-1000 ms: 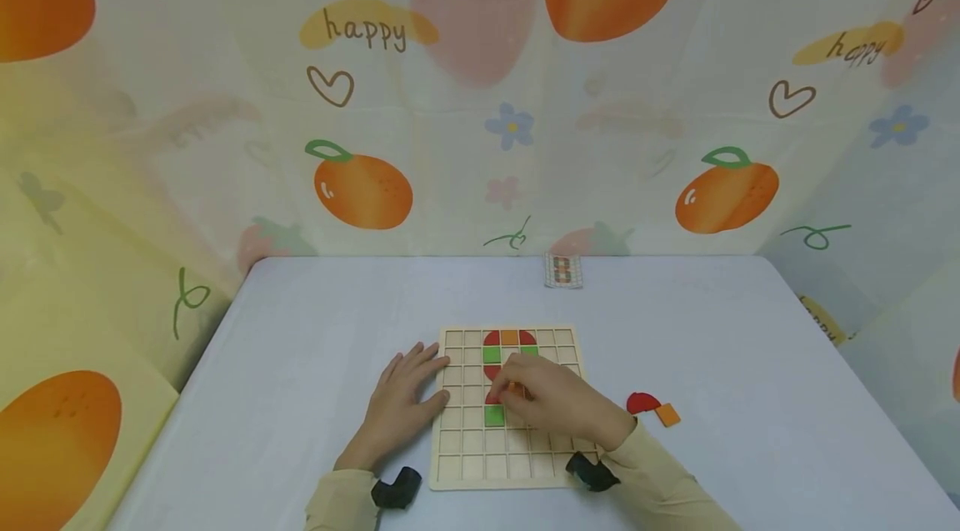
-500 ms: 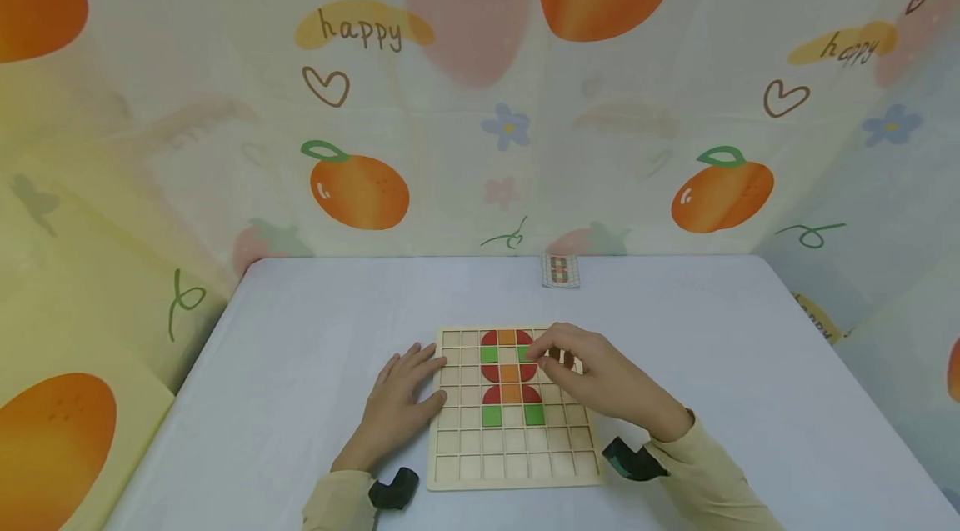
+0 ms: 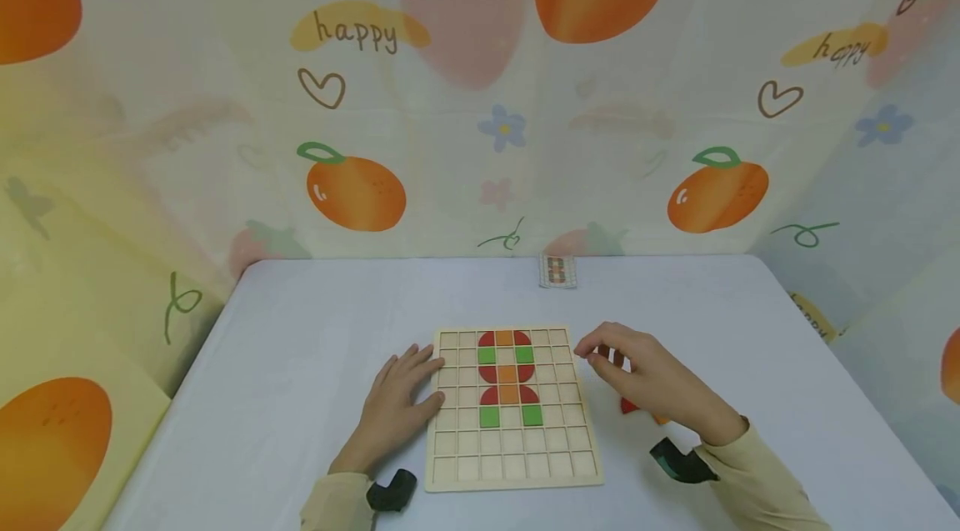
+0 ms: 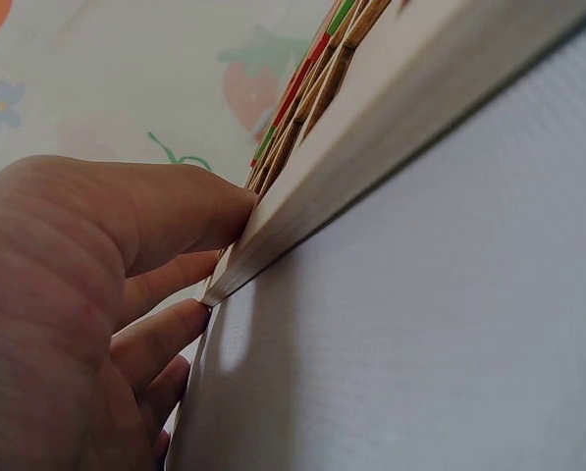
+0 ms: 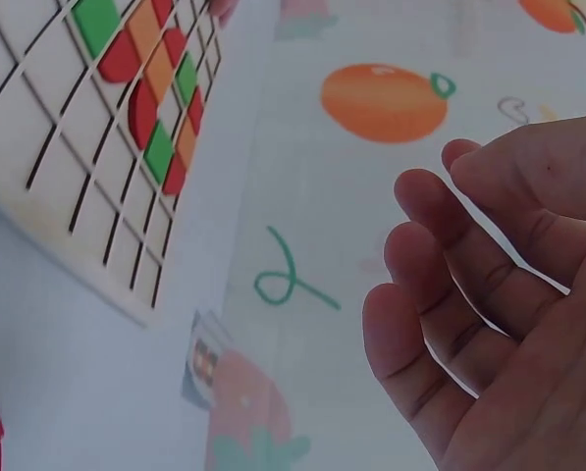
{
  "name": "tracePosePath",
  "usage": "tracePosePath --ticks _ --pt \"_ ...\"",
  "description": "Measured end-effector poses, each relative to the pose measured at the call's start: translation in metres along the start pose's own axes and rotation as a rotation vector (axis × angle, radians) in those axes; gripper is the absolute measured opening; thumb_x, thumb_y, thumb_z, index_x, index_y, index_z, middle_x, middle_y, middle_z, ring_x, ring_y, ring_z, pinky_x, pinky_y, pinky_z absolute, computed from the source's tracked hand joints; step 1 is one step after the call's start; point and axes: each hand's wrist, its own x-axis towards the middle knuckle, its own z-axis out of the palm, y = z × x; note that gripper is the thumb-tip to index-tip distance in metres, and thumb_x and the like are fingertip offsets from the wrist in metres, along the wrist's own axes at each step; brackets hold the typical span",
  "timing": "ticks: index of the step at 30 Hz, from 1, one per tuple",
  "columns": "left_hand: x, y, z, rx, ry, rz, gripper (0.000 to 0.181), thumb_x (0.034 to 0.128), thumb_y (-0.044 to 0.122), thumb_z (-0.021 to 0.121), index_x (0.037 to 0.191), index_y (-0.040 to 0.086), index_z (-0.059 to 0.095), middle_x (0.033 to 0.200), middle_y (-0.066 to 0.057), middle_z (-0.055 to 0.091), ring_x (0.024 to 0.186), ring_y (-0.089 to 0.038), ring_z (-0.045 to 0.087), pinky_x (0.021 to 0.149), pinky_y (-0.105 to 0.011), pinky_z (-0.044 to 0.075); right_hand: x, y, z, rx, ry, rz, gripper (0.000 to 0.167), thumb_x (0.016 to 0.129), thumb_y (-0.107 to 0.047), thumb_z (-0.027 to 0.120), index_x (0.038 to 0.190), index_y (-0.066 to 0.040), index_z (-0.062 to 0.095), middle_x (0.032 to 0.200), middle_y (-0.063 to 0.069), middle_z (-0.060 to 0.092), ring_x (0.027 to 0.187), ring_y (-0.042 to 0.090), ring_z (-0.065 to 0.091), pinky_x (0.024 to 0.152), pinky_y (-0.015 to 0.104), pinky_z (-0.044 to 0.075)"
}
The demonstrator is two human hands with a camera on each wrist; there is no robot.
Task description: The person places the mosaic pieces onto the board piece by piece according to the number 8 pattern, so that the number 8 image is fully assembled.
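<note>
A wooden grid board (image 3: 465, 443) lies on the white table, with red half-round, orange square and green square tiles (image 3: 532, 415) set in its middle columns. Along the board's left edge rests my left hand (image 3: 400, 408), its fingers relaxed; in the left wrist view the thumb and fingertips touch the wooden rim (image 4: 351, 157). My right hand (image 3: 651, 377) hovers off the board's right side, fingers loosely bent. Nothing sits between those fingers (image 5: 425, 265) in the right wrist view. Below it, partly hidden, lie a red half-round tile (image 3: 628, 406) and an orange tile (image 3: 660, 419).
A small pattern card (image 3: 557, 273) lies near the table's back edge. Behind the table (image 3: 337, 298) hangs a fruit-printed cloth (image 3: 442, 139), which also covers both sides.
My right hand has lifted from the middle of the board and moved right, over the loose tiles. A second green tile is uncovered in the lower row. My left hand stays put.
</note>
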Motion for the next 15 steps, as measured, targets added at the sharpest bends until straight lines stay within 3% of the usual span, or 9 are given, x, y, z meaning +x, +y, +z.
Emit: tracePosePath --ticks 15 --pt "0.0 0.001 0.0 0.007 0.009 0.006 0.049 0.0884 0.02 0.073 0.136 0.014 0.063 0.156 -0.007 0.05 0.153 -0.033 0.033 0.129 -0.056 0.016 -0.026 0.03 -0.013 -0.036 0.008 0.162 0.02 0.095 -0.002 0.064 0.109 -0.016 0.067 0.103 -0.003 0.069 0.089 0.003 0.054 0.072 0.02 0.054"
